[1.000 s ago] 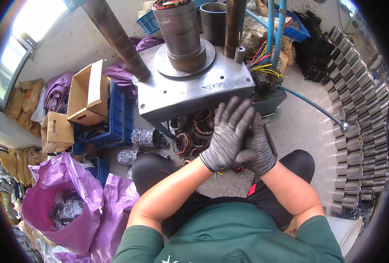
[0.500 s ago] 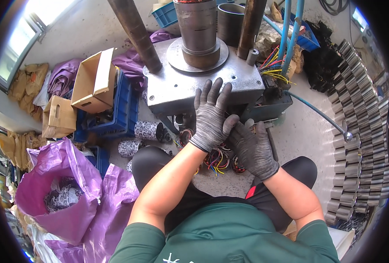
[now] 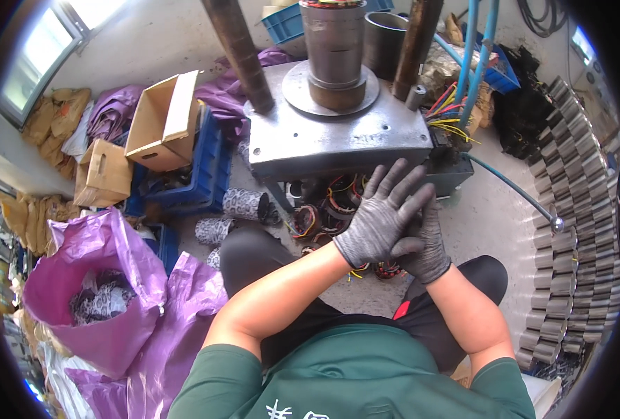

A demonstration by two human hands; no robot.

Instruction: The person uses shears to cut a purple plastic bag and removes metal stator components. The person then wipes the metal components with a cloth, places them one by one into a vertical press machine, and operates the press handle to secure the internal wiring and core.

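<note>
My left hand [image 3: 376, 222], in a grey knit glove, is open with its fingers stretched out and apart. My right hand [image 3: 432, 248], gloved the same way, lies against it, partly hidden behind the left fingers; what shows of it looks stretched out, and no object is visible in it. Both hands are in front of a steel press table [image 3: 338, 136]. On that table stands a dark metal cylinder [image 3: 334, 49] on a round plate, with reddish windings just showing at its top. Below the hands, several wound motor stators [image 3: 304, 222] with coloured wires lie on the floor.
Two steel columns [image 3: 240, 59] flank the cylinder. Blue hoses [image 3: 472, 66] and a ball-ended lever [image 3: 556, 223] are at the right, before stacked metal rings [image 3: 554, 279]. Cardboard boxes [image 3: 104, 174], a blue crate [image 3: 208, 167] and an open purple sack [image 3: 114, 342] stand left.
My hands have moved right and come together, the left now overlapping more of the right. The view has shifted slightly, so more of the stators under the table shows.
</note>
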